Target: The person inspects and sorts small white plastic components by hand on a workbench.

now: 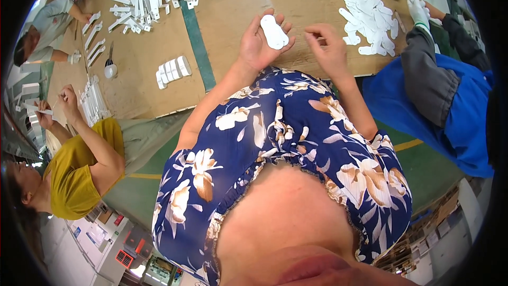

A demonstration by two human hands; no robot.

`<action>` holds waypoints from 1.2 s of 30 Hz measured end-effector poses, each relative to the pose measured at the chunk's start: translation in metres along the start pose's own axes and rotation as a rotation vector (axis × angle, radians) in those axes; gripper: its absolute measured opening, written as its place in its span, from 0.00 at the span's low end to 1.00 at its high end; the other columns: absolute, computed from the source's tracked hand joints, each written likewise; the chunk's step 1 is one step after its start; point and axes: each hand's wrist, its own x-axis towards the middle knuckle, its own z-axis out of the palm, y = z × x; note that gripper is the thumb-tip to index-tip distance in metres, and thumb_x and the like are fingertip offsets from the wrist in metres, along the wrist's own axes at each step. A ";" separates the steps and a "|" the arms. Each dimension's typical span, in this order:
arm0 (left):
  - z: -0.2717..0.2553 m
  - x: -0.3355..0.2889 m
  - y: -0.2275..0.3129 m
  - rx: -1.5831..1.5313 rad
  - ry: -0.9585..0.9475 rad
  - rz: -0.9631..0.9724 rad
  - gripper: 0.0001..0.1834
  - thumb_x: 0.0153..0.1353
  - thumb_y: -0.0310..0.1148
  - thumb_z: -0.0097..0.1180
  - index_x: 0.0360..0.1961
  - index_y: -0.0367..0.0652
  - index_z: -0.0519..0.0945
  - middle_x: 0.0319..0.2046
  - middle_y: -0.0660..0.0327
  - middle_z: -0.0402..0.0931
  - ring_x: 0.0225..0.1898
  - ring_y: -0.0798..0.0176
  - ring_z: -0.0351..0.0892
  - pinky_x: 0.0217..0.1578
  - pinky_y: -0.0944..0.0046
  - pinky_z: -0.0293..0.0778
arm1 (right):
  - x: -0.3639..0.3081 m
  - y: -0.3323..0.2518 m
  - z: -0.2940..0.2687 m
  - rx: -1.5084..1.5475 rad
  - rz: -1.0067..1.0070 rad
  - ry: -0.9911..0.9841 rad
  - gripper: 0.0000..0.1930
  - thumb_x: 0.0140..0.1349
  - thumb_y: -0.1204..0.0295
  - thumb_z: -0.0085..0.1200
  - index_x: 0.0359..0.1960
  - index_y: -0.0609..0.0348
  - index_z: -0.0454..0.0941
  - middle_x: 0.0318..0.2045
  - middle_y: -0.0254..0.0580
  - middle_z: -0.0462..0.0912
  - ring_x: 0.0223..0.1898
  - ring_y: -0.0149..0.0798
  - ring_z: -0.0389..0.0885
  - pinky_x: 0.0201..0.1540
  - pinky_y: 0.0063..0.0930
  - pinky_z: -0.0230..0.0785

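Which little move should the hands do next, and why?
Perhaps bring the right hand over to the white flat piece to touch or straighten it. The piece rests in the upturned left hand, and the right hand is close by with its fingers curled, not touching it.

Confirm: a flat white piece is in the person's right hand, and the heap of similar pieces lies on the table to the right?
Wrong hand: the head view shows the flat white piece in the left hand, not the right hand. The heap on the table to the right is correct.
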 end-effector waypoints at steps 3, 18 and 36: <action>-0.007 0.002 0.003 0.010 -0.031 -0.027 0.18 0.64 0.45 0.34 0.48 0.50 0.69 0.42 0.64 0.73 0.48 0.55 0.68 0.52 0.47 0.59 | -0.009 0.044 -0.022 -0.176 0.136 -0.055 0.08 0.53 0.73 0.53 0.34 0.61 0.75 0.28 0.41 0.77 0.28 0.34 0.77 0.31 0.25 0.70; 0.001 -0.018 -0.012 0.290 0.281 -0.183 0.17 0.66 0.45 0.32 0.48 0.51 0.67 0.36 0.64 0.72 0.44 0.57 0.70 0.49 0.44 0.64 | 0.003 0.157 -0.102 -0.786 0.460 -0.009 0.16 0.50 0.61 0.54 0.37 0.59 0.75 0.37 0.49 0.74 0.40 0.49 0.75 0.41 0.38 0.69; -0.010 -0.015 -0.005 0.217 0.171 -0.167 0.16 0.65 0.43 0.34 0.47 0.48 0.66 0.37 0.60 0.72 0.41 0.54 0.71 0.42 0.47 0.68 | 0.003 0.087 -0.064 0.506 0.684 0.003 0.09 0.59 0.69 0.48 0.35 0.62 0.74 0.19 0.35 0.74 0.20 0.26 0.74 0.23 0.19 0.69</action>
